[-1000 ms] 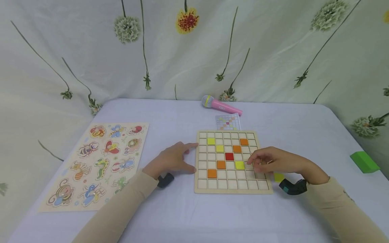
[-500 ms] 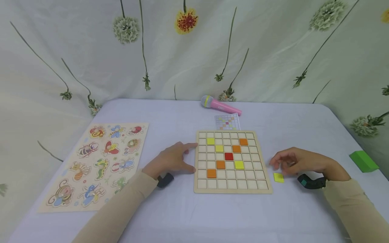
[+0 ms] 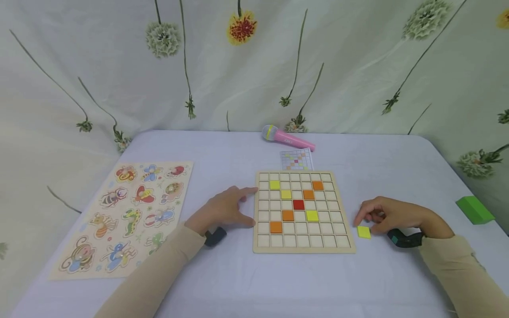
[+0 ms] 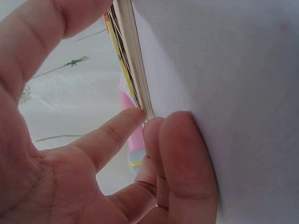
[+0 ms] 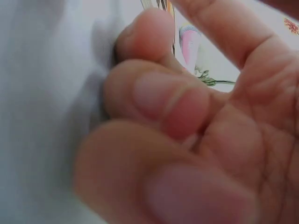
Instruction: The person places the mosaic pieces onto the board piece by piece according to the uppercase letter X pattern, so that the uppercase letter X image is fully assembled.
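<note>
A wooden grid board point(image 3: 304, 250) lies on the table, with several orange tiles, three yellow ones and a red tile point(image 3: 298, 205) set in its squares. At its left edge my left hand point(image 3: 223, 206) rests, index finger and thumb stretched out against the rim. In the left wrist view, the index fingertip point(image 4: 135, 114) meets the board's side. My right hand point(image 3: 391, 216) is low beside the board's right edge, index finger and thumb tips on either side of a loose yellow tile point(image 3: 363, 232) lying flat. The right wrist view shows its other fingers point(image 5: 154, 98) curled; the tile is hidden there.
Behind the board lie a printed pattern card point(image 3: 296, 159) and a pink toy microphone point(image 3: 294, 140). A wooden insect puzzle point(image 3: 119, 221) covers the left side of the table. A green block point(image 3: 475, 210) sits near the right edge.
My right hand has moved from over the board's right side out to the loose yellow tile, then lowered around it. The left hand keeps its place at the board's edge.
</note>
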The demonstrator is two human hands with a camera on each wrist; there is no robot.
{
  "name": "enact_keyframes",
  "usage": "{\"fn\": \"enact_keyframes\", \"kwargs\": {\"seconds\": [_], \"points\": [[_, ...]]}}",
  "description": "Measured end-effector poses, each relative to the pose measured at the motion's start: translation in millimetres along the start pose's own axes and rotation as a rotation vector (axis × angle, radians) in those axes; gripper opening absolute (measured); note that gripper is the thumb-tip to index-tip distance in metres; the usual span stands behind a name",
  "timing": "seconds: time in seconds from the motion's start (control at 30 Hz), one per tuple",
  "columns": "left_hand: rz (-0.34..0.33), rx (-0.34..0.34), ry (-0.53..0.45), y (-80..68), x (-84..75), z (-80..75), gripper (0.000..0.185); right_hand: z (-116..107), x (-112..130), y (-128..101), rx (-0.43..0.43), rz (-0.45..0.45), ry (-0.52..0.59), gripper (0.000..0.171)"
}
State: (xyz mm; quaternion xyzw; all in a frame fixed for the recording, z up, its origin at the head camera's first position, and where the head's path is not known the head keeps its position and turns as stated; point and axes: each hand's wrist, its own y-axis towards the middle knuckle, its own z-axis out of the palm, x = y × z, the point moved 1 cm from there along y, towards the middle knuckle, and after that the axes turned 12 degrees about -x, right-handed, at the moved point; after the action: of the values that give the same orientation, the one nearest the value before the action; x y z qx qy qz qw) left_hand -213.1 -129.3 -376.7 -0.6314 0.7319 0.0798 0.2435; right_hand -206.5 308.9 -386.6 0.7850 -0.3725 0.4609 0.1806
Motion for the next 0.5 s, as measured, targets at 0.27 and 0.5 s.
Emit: {"fn": "enact_keyframes", "kwargs": {"seconds": [0.27,0.5], "points": [[0.002,0.001,0.002,0.7,1.5,1.0,0.096,5.2,1.0,1.4,-0.054,0.072,-0.074,0.028],[-0.001,0.002,0.004,0.8,1.7,1.5,0.096,0.3,-0.6,-2.9,-0.104,0.062,-0.059,0.026]]}}
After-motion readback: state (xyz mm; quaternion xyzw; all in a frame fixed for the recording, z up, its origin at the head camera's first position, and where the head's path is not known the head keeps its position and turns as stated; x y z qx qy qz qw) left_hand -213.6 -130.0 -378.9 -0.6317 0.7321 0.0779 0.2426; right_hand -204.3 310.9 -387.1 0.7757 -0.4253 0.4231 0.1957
